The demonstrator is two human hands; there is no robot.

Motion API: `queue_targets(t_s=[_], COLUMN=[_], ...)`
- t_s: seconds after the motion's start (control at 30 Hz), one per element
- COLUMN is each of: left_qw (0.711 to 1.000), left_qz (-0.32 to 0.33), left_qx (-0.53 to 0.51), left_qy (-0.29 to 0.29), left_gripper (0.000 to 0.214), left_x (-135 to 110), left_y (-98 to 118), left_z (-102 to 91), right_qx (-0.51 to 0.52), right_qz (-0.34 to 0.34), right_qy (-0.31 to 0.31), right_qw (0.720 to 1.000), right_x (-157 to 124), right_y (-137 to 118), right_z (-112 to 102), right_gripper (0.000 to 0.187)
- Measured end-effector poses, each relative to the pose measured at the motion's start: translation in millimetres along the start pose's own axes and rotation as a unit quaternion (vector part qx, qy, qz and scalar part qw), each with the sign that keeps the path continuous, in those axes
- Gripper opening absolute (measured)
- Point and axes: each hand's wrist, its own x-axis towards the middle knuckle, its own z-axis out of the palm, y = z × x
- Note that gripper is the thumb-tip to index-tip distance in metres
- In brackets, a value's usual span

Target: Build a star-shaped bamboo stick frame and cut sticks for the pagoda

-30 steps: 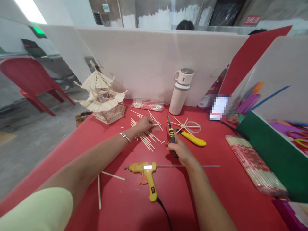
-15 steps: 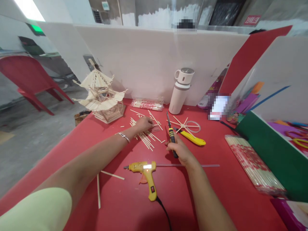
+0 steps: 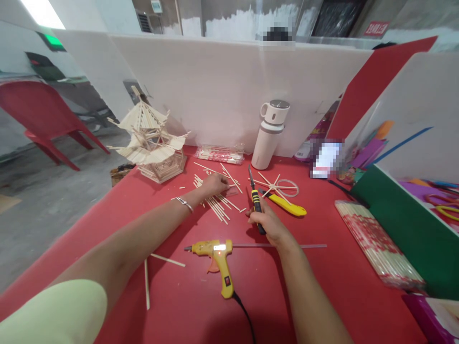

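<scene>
My left hand [image 3: 215,185] is at the pile of thin wooden sticks [image 3: 218,210], its fingers pinched together around a short stick [image 3: 231,186] whose end juts out to the right. In my right hand [image 3: 268,220] is a narrow-bladed hand tool [image 3: 256,203] with a black-and-yellow handle, its metal blade pointing away from me. Just right of that tool lie a star of joined sticks [image 3: 274,186], a clear ring [image 3: 294,188] and a yellow utility knife [image 3: 289,205]. Nearer me rests a yellow glue gun [image 3: 218,253], nozzle to the left, a clear glue stick [image 3: 311,246] extending from its back.
A stick-built pagoda model [image 3: 152,138] stands at the back left. Along the white partition are a packet of sticks [image 3: 220,155] and a cream bottle [image 3: 267,138]. Another stick packet [image 3: 376,243] lies right, beside a green panel [image 3: 405,220]. Two loose sticks [image 3: 147,286] lie front left.
The view has shifted very slightly. Both hands and the things on the table look the same as before.
</scene>
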Motion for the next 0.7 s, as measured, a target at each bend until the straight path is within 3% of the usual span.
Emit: queue_targets(t_s=[0.7], left_qw=[0.998], left_qz=[-0.012], left_qx=[0.067], left_qy=[0.016], left_gripper=[0.011], left_x=[-0.4], left_y=[0.9], left_z=[5.0], right_qx=[-0.003], right_qz=[0.002], right_qy=[-0.001], right_qw=[1.000], right_x=[-1.2], right_y=[-1.1], right_z=[0.0], right_gripper=[0.045])
